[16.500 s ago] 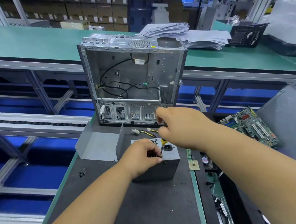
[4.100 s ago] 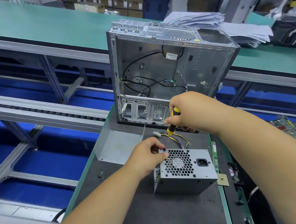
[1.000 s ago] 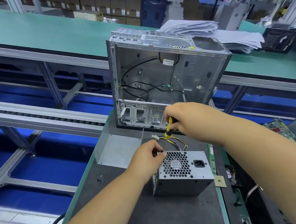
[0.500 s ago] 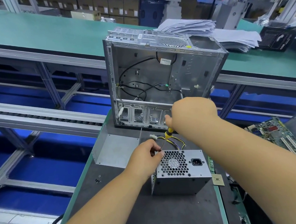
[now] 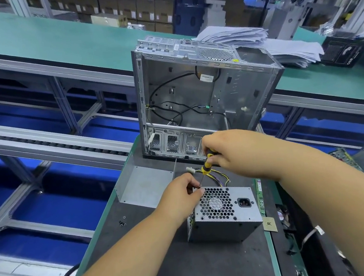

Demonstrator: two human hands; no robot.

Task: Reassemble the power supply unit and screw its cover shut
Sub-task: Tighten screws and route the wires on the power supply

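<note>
Head view vs 0.5 s ago: right hand (image 5: 233, 153) grips screwdriver (image 5: 206, 165) w/ more handle showing; left hand (image 5: 182, 195) still pinches shaft at PSU (image 5: 224, 214) corner.

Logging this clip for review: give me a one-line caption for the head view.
Right hand drives a yellow-handled screwdriver at the power supply unit corner while left hand steadies it.

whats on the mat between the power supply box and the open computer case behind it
In the head view, a bundle of yellow and black wires with a white connector lies between the power supply and the computer case; the screwdriver hangs above it.
</note>
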